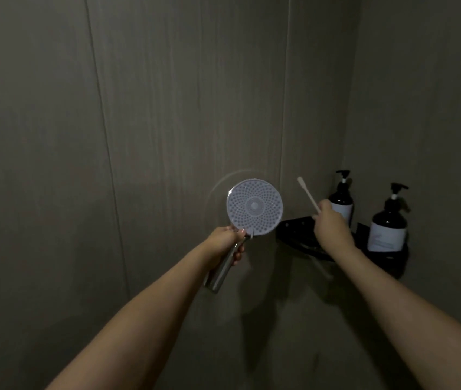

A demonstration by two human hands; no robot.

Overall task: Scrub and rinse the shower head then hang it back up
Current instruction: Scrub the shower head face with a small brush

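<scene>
Left hand [227, 243] grips handle of shower head [254, 206], round face turned to camera, handle slanting down-left. Right hand [329, 220] holds toothbrush [308, 194], fingers curled round it, bristle end up-left, just right of face, not touching. Judgement: scrub comes next; brush must travel left.

I identify this location as a home bathroom shower stall, indicated by large grey wall tiles [167, 108] meeting in a corner, a black corner shelf [294, 229] fixed to the walls, two dark pump bottles [388, 220] standing on it, and a handheld shower head [254, 206].
</scene>
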